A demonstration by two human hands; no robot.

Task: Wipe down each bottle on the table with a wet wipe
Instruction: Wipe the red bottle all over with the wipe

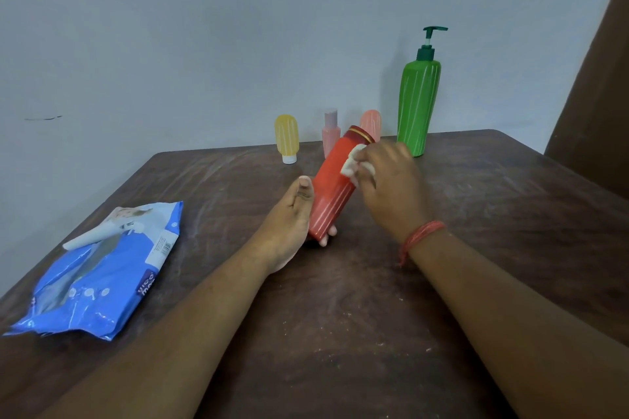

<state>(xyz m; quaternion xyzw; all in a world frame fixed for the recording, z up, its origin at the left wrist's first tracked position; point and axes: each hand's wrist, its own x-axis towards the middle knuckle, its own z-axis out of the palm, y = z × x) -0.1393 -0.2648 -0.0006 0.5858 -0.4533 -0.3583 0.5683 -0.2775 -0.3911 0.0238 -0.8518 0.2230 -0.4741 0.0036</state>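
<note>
My left hand [289, 214] grips the lower end of a red bottle [332, 194], which tilts up and away over the middle of the table. My right hand [391, 180] presses a crumpled white wet wipe [354, 161] against the bottle's upper side, just below its dark red cap. At the back of the table stand a tall green pump bottle [418, 105], a yellow tube [287, 138] on its white cap, a pale pink bottle [330, 133] and a salmon tube [371, 122], partly hidden behind the red bottle.
A blue pack of wet wipes [102, 279] lies at the left of the dark wooden table [340, 333], its flap lifted. A pale wall rises right behind the bottles. A brown surface stands at the far right edge.
</note>
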